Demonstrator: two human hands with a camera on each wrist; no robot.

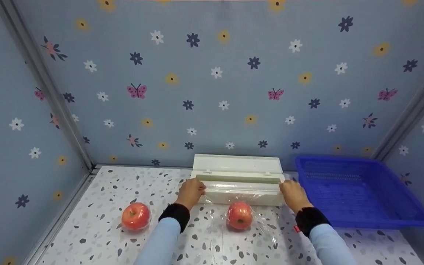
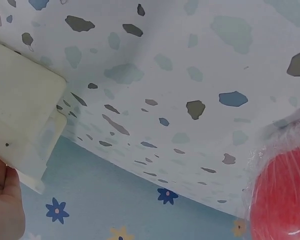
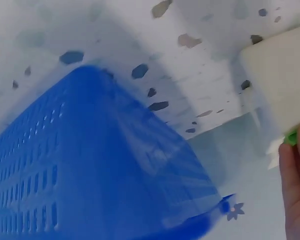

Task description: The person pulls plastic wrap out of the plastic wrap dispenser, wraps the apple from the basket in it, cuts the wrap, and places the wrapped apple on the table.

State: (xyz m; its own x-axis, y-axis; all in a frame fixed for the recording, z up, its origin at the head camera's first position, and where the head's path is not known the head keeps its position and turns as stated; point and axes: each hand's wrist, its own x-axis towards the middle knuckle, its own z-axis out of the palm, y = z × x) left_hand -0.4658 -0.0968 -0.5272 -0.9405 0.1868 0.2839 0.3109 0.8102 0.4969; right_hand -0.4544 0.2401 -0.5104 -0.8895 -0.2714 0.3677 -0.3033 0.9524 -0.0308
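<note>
A white cling film dispenser (image 1: 245, 198) lies with its lid raised at the back, a film roll (image 1: 241, 186) inside. My left hand (image 1: 191, 192) grips its left end, fingers curled at the rim. At the opposite end my right hand (image 1: 293, 194) grips the dispenser, fingertips beside a small green part (image 3: 291, 136) in the right wrist view. Clear cling film (image 1: 263, 222) spreads from the front of the dispenser over the table. A red apple (image 1: 240, 216) sits in the middle of that film, between my forearms.
Another red apple (image 1: 135, 216), wrapped in clear film, stands on the left of the speckled table (image 1: 98, 206). A blue plastic basket (image 1: 366, 198) stands at the right, close beside my right hand. A flowered wall (image 1: 212, 88) rises behind the dispenser.
</note>
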